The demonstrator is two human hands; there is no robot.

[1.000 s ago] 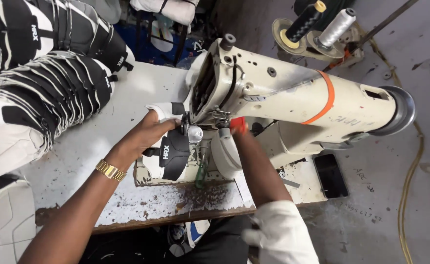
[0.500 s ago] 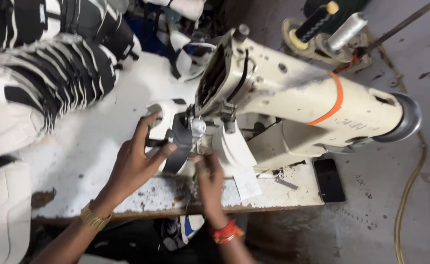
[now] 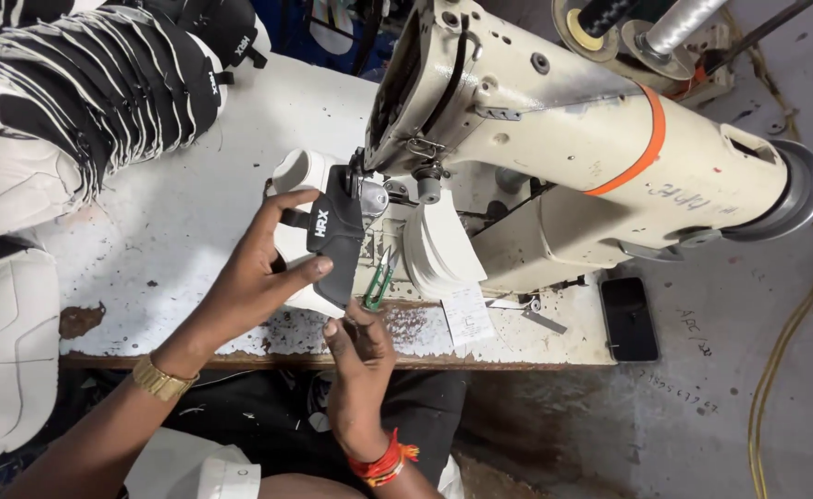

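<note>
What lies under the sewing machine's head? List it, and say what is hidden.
Under the head: a black-and-white shoe piece held by the left hand, and green snips by the right hand. The needle point is covered.

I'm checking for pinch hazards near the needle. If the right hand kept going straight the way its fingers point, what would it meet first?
The right hand points up toward the machine. It would probably first meet the green thread snips just beyond its fingertips, then the black and white shoe piece that the left hand holds; depth is unclear.
</note>
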